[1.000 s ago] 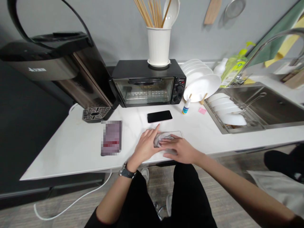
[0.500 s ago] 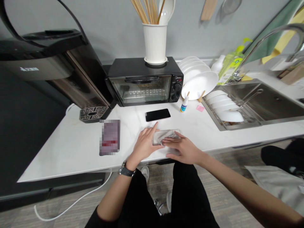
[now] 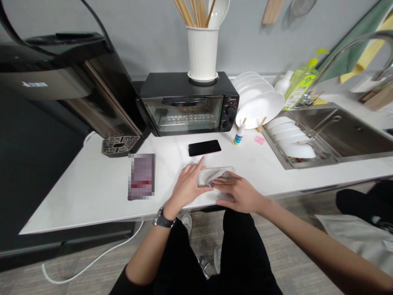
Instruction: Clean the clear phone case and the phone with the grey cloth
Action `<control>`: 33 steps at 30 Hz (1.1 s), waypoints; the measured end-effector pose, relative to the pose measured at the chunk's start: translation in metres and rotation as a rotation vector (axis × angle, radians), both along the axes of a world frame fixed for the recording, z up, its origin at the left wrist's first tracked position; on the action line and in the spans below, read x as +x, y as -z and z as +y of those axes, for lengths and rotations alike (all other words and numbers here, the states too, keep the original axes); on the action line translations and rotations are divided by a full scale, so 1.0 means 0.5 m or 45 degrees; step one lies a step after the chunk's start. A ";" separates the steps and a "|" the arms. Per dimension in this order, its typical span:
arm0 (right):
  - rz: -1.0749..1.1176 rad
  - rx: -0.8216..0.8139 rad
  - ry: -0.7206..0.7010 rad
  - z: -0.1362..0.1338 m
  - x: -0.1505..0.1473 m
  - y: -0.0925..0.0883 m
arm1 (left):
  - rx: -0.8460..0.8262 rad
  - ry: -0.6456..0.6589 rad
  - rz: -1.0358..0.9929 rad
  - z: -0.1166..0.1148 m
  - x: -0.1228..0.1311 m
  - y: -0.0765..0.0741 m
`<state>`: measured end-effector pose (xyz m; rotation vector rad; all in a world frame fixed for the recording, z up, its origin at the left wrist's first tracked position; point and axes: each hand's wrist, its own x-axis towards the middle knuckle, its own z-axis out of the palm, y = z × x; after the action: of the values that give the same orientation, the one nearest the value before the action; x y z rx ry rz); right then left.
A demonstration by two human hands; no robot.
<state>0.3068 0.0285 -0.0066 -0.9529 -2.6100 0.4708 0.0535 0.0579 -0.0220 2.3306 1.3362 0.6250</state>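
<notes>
A clear phone case (image 3: 205,173) lies flat near the front edge of the white counter. My left hand (image 3: 186,185) grips its left end, thumb along the near side and index finger stretched out beyond the far side. Over the right half of the case, my right hand (image 3: 241,193) presses a thin grey cloth (image 3: 220,176) down with its fingertips. Part of the cloth is hidden beneath those fingers. Just behind the case rests a black-screened phone (image 3: 204,148). A small white spray bottle (image 3: 239,135) with a blue and yellow label stands farther right, beside a pink sticky note (image 3: 259,140).
A blurred-out purplish flat item (image 3: 143,176) lies left of my hands. Along the back stand a drinks machine (image 3: 107,94), a toaster oven (image 3: 187,110) topped by a utensil cup (image 3: 202,53), and racked plates (image 3: 260,106). The sink (image 3: 353,135), with bowls, is at right.
My right hand has shifted slightly right with the cloth, which is now bunched more under its fingers. More of the phone case's left part shows. The left hand keeps its grip.
</notes>
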 end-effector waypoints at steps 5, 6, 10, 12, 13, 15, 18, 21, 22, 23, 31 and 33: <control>0.001 0.100 -0.059 0.062 -0.061 0.013 | 0.028 0.001 0.043 0.000 -0.002 0.002; -0.020 0.126 -0.017 0.066 -0.044 0.011 | 0.030 -0.001 0.043 0.000 -0.002 0.002; -0.123 0.184 0.228 0.023 0.049 -0.004 | 0.019 -0.026 0.038 0.000 0.000 0.001; -0.145 0.189 0.314 -0.012 0.060 -0.010 | 0.020 -0.027 0.041 0.000 0.002 0.001; -0.132 0.174 0.311 -0.024 0.050 -0.011 | 0.022 -0.022 0.040 0.000 0.002 0.000; -0.067 0.118 0.226 -0.029 0.007 -0.007 | 0.025 -0.011 0.036 0.000 0.002 0.000; 0.009 0.078 0.064 0.011 -0.062 0.004 | 0.028 -0.008 0.048 0.000 0.002 0.001; -0.027 0.135 0.035 0.057 -0.064 0.007 | 0.044 -0.022 0.067 0.000 0.001 0.002; -0.050 0.150 0.059 0.061 -0.045 0.004 | 0.045 -0.025 0.065 0.000 0.001 0.002; -0.075 0.158 0.095 0.059 -0.021 0.001 | 0.045 -0.028 0.058 0.001 0.002 0.002; 0.007 0.022 0.031 -0.004 0.019 -0.008 | 0.026 -0.020 0.018 0.001 0.001 0.001; 0.062 -0.013 -0.083 0.027 -0.026 0.003 | 0.028 -0.011 0.026 0.002 0.001 0.000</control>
<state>0.2938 0.0421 -0.0079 -0.8508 -2.6035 0.5176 0.0538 0.0587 -0.0220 2.3559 1.3560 0.6236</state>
